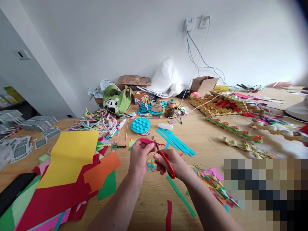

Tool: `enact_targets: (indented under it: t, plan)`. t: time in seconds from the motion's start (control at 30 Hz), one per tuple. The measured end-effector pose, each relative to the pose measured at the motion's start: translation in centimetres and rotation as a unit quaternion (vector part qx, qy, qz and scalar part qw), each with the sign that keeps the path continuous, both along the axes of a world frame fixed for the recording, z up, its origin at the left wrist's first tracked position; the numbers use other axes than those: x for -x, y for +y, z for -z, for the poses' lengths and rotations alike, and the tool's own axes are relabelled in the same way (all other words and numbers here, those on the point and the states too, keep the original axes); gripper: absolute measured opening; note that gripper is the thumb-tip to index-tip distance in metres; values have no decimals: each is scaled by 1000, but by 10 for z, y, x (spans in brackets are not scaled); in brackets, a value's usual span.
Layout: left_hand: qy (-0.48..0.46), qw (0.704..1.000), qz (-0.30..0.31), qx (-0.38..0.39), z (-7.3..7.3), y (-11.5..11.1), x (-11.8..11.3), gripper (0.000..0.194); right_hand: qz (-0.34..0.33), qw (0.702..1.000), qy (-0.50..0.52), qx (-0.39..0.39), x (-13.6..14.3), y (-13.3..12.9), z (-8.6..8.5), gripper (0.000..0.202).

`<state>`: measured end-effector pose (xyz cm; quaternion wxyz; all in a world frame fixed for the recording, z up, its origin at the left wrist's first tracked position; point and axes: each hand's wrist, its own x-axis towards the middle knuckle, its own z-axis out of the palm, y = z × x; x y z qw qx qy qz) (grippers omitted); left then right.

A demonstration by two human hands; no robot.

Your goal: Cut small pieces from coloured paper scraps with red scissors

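Observation:
My left hand (141,154) pinches a small piece of red paper (145,140) above the middle of the table. In my right hand (171,159) is a pair of scissors (168,163) with red handles, its blades pointing up at the right end of the red paper. Whether the blades touch the paper I cannot tell. Just below my hands lies a little heap of yellow and blue paper bits (151,165). A green paper strip (181,196) and a red paper strip (168,215) rest nearer to me.
Coloured paper sheets (69,157) cover the left side. Ahead are a blue scalloped disc (140,125), blue strips (176,141), a white bottle (165,126) and a jar (170,108). Paper scraps (214,181) and egg cartons (211,104) lie to the right.

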<state>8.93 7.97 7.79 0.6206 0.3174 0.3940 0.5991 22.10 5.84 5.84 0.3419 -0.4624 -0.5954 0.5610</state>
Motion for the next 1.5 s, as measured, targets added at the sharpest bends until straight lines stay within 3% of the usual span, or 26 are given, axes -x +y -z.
enact_targets:
  t: [0.67, 1.07, 1.5]
  plan:
    - [-12, 1000, 12, 0, -3, -2, -1, 28, 5, 1000, -9, 6, 0, -1, -3, 53]
    - [17, 1000, 11, -4, 0, -2, -1, 26, -12, 998, -41, -39, -3, -1, -4, 49]
    - [8, 1000, 15, 0, -1, -2, 0, 27, 13, 999, -35, 7, -3, -1, -4, 50]
